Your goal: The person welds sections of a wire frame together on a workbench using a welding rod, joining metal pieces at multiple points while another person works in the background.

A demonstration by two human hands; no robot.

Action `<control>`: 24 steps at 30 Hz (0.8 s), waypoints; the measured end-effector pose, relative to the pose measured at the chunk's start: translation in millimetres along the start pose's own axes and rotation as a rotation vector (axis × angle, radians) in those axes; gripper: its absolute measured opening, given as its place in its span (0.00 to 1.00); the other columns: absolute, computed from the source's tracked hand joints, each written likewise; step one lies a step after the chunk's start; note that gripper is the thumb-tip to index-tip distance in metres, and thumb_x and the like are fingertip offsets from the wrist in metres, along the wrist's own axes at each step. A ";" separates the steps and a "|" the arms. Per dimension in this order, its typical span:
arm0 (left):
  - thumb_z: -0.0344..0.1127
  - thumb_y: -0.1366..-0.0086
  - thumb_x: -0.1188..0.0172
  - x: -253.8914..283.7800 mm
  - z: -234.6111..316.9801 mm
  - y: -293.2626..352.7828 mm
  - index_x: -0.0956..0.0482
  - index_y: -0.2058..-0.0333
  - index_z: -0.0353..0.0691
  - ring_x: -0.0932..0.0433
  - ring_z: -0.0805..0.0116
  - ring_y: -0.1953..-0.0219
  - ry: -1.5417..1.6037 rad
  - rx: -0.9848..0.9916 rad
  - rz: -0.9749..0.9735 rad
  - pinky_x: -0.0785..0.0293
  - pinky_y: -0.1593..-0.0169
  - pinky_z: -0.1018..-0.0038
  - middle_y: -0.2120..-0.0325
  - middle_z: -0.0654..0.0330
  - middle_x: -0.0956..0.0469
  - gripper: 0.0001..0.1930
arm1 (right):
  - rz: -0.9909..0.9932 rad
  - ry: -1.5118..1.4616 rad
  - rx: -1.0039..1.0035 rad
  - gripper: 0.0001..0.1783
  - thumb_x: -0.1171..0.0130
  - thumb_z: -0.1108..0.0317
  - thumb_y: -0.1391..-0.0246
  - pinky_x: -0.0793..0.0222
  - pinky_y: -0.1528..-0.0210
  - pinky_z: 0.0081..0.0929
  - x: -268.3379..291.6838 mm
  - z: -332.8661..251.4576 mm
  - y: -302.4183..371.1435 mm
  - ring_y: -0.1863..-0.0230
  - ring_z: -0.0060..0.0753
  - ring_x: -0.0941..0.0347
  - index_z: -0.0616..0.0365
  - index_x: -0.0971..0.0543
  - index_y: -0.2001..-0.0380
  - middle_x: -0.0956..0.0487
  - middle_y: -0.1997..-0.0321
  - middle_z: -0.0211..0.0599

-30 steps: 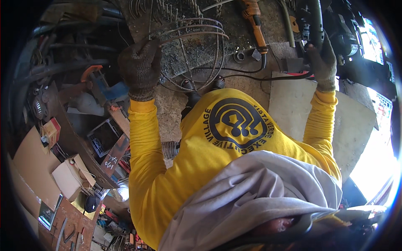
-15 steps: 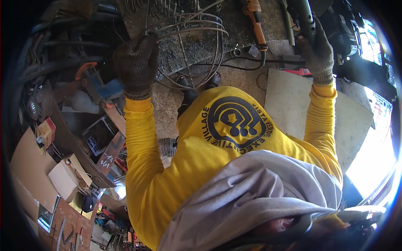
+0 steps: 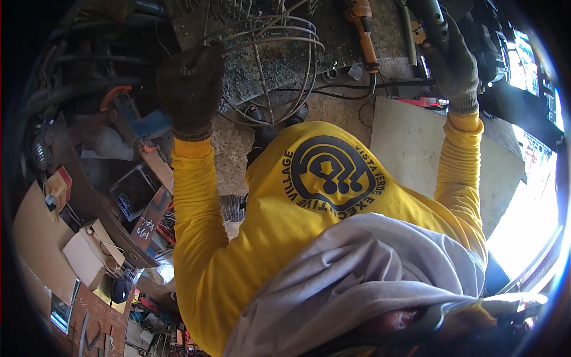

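My left hand, in a dark knitted glove, is closed at the left side of a coil of thin metal wire. The wire runs into its fingers, and the loops hang over the near edge of the metal worktable. My right hand, gloved too, is wrapped round a dark grey cylindrical piece with small round marks along its side. The upper end of that piece runs out of the picture. An orange-and-black corded power tool lies on the table between my hands.
A large pale sheet lies to the right, below the table. Left stand a hacksaw with an orange frame, a plastic crate and an open cardboard box. A black cord runs along the table's near edge.
My left hand has shifted slightly left, still closed at the wire coil. My right hand has moved slightly up and right, still round the grey cylindrical piece.
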State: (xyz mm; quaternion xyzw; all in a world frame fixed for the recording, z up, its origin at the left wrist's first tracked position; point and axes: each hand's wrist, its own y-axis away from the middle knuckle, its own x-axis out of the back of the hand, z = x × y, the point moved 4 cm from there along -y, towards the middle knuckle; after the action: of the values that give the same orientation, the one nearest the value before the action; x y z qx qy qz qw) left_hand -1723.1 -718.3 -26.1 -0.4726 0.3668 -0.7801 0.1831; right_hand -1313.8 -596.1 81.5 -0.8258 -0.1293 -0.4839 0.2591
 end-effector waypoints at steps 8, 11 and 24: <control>0.39 0.45 0.28 1.3 -0.7 -1.0 0.12 0.65 0.51 0.18 0.60 0.72 -0.075 -0.043 -0.021 0.23 0.68 0.65 0.69 0.61 0.16 0.08 | 0.248 -0.210 -0.368 0.36 0.36 0.76 0.53 0.21 0.60 0.38 18.5 73.2 2.8 0.60 0.49 0.16 0.57 0.30 0.37 0.16 0.61 0.51; 0.29 0.51 0.27 5.6 2.7 0.1 0.13 0.60 0.43 0.16 0.56 0.66 -0.049 -0.001 -0.089 0.21 0.61 0.64 0.65 0.54 0.15 0.16 | 0.102 0.360 0.179 0.36 0.35 0.76 0.56 0.20 0.66 0.40 6.6 -41.6 -22.1 0.67 0.52 0.16 0.59 0.29 0.39 0.16 0.61 0.50; 0.38 0.45 0.27 -0.3 -4.3 5.2 0.14 0.65 0.54 0.18 0.62 0.71 -0.147 -0.021 -0.022 0.22 0.67 0.67 0.68 0.63 0.16 0.08 | 0.179 -0.020 0.133 0.36 0.31 0.74 0.53 0.22 0.50 0.34 10.7 -25.5 -30.4 0.51 0.42 0.18 0.63 0.28 0.38 0.17 0.50 0.50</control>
State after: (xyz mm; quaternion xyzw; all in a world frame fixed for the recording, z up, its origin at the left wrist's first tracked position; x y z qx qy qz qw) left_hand -1727.0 -719.8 -31.4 -0.5346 0.3555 -0.7412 0.1959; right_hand -1341.2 -585.3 110.1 -0.8199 -0.0894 -0.4411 0.3540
